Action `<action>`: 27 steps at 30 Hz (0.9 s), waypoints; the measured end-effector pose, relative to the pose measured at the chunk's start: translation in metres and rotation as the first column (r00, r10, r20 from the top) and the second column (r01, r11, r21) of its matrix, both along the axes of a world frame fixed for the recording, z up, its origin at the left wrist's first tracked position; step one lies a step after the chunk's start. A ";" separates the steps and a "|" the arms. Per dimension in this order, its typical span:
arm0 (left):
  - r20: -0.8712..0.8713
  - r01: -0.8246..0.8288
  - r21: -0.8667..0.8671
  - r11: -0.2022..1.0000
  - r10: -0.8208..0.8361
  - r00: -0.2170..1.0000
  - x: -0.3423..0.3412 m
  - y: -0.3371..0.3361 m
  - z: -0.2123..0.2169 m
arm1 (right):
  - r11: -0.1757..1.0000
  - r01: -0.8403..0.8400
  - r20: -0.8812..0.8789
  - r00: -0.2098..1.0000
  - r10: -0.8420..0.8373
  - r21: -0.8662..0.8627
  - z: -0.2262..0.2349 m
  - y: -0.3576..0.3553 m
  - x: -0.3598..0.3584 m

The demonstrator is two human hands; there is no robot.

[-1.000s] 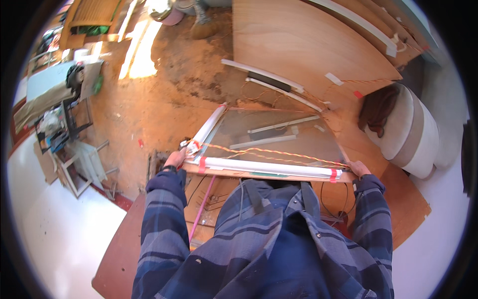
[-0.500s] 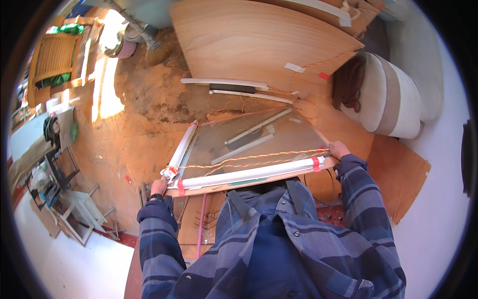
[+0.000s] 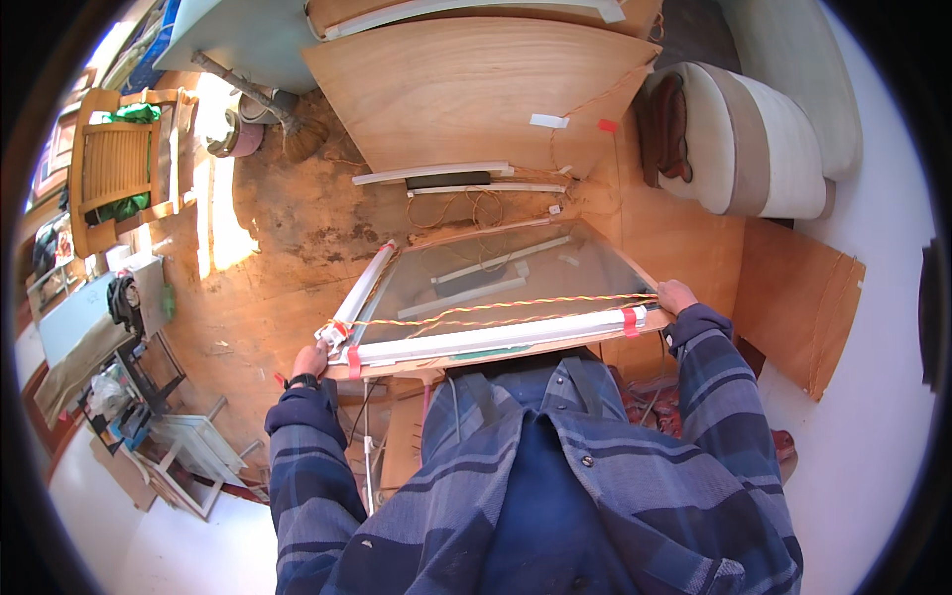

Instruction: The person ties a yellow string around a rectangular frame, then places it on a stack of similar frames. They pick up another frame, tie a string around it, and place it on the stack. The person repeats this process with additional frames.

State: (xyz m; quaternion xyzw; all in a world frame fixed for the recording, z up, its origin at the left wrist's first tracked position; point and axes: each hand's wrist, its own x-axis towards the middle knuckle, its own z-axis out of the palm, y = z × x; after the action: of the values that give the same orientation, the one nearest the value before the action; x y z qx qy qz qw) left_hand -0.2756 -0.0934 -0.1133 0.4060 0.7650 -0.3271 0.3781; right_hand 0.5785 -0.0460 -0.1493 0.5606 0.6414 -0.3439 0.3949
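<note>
the panel (image 3: pixel 607 273) is located at the centre of the frame, in front of the person's waist. its long axis runs across the frame, rising slightly from left to right; the near edge faces the person and the far edge points toward the top of the frame. the left hand (image 3: pixel 310 360) is closed on the near left corner; the right hand (image 3: pixel 677 297) is closed on the near right corner. a white strip (image 3: pixel 486 339) lies along the near edge, banded by red tape (image 3: pixel 631 321) near each end. a second strip (image 3: pixel 365 291) follows the left edge, angled up and to the right. twisted wires (image 3: pixel 516 303) cross the glass between the two near corners. the floor (image 3: pixel 238 327) beyond is orange-brown, with dark stains left of centre. a large board (image 3: pixel 476 89) occupies the top centre, with loose strips (image 3: pixel 431 172) near its lower edge. a chair (image 3: pixel 117 164) stands at upper left, a broom (image 3: pixel 302 139) to its right. a cushioned seat (image 3: pixel 764 139) is at upper right, beside a white wall (image 3: pixel 883 397).
</note>
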 end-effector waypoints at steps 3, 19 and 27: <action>0.024 0.036 -0.010 0.999 -0.036 0.999 0.012 0.028 0.022 | 0.996 0.087 0.019 0.996 -0.087 0.002 0.023 -0.046 0.015; 0.037 0.548 0.020 0.836 -0.548 0.836 0.230 0.139 0.070 | 0.948 0.318 0.014 0.948 -0.318 0.017 0.061 -0.366 0.121; -0.028 0.789 -0.005 0.615 -0.788 0.615 0.400 0.206 0.058 | 0.750 0.659 0.060 0.752 -0.657 -0.057 0.063 -0.518 0.123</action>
State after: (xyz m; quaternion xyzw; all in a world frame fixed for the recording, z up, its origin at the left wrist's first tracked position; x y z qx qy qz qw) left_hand 0.1240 0.1125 -0.0554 0.6974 0.5156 -0.4625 0.1842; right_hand 0.7016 -0.5638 -0.0865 0.7414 0.3825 -0.4744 0.2810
